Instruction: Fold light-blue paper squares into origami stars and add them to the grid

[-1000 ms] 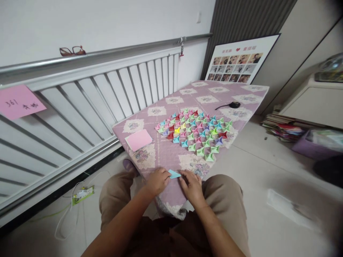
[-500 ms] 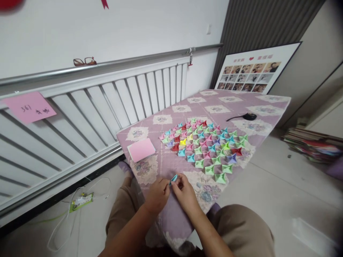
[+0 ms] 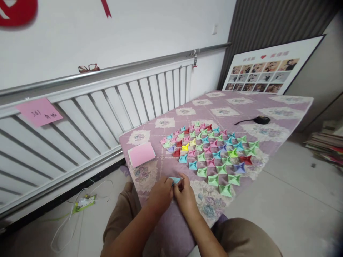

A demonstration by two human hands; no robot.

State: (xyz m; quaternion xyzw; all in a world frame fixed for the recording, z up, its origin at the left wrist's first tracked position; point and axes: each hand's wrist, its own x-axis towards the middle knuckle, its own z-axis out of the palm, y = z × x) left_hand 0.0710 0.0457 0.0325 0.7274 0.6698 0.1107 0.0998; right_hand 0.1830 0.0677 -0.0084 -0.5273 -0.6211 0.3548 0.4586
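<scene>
A small folded piece of light blue paper is pinched between both hands above the near end of the table. My left hand grips its left side, and my right hand holds the right side with thumb and fingers. Part of the paper is hidden by the fingertips. Beyond the hands, several small folded paper pieces in green, pink, blue, red, yellow and purple stand in rows. Left of them lies a stack of paper sheets with a pink one on top.
A floral purple cloth covers the table. Toward its far right lies a black round object with a cord. A white radiator runs along the left, with glasses on the pipe above. A power strip and cables lie on the floor.
The blue paper has turned from a narrow slanted edge to a flatter, wider face toward me. Both hands stay on it. The whole view has shifted slightly.
</scene>
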